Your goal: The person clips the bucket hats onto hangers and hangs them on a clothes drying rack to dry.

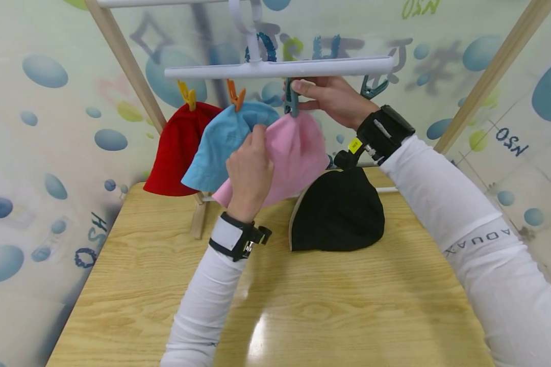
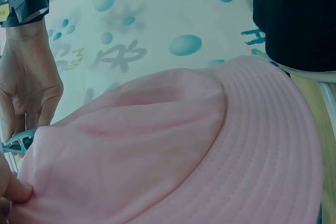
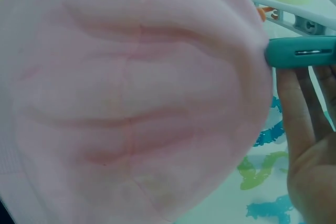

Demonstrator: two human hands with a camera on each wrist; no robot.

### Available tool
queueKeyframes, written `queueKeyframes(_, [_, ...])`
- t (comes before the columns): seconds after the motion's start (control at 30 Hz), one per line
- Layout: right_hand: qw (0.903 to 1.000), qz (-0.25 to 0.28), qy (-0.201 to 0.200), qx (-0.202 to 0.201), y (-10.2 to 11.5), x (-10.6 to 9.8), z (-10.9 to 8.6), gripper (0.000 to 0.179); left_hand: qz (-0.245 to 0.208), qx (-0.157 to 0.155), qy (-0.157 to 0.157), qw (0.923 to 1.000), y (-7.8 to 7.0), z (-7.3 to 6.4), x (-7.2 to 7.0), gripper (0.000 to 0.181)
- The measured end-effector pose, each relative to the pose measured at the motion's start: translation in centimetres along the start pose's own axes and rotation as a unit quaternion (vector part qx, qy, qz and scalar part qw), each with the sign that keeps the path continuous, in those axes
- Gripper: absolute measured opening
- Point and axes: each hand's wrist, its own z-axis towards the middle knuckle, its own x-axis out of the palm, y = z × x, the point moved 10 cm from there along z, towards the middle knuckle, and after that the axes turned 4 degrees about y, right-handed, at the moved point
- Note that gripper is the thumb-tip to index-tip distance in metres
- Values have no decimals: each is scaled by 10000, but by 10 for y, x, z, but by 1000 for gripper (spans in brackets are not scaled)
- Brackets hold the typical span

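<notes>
A pink bucket hat (image 1: 298,163) hangs crown up under the white hanger (image 1: 275,69). My left hand (image 1: 250,171) pinches the cloth on its left side, thumb showing at the lower left of the left wrist view. At the crown, my right hand (image 1: 337,99) grips a teal clothespin (image 1: 291,99) between thumb and fingers. The right wrist view has that clothespin (image 3: 299,52) meeting the tip of the pink hat (image 3: 142,98); whether its jaws bite the cloth is hard to tell. A light blue hat (image 1: 220,145) hangs just left, partly behind my left hand.
A red hat (image 1: 179,158) hangs from a yellow clothespin (image 1: 188,96); an orange clothespin (image 1: 236,96) holds the blue one. Another teal clothespin (image 1: 373,87) dangles at the hanger's right. A black hat (image 1: 340,214) rests on the wooden table (image 1: 303,306). Wooden rack posts (image 1: 496,76) flank the hanger.
</notes>
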Motion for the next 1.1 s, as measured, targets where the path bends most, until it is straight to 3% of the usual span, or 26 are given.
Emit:
queueKeyframes(0.27, [10000, -56, -75, -7, 1, 1, -1, 15, 86, -33, -135, 9999, -1, 2, -7, 19])
queueKeyframes(0.57, [9992, -104, 15, -377, 4, 0, -1, 20, -80, -79, -290, 9995, -2, 4, -15, 20])
queueKeyframes(0.77, [9994, 243, -18, -244, -2, -1, -4, 28, -154, -154, -249, 9995, -1, 3, -14, 20])
queueKeyframes(1.1, [9996, 77, -178, -195, -10, -7, -7, 29, 4, -354, -250, 9991, 5, -1, -11, 19])
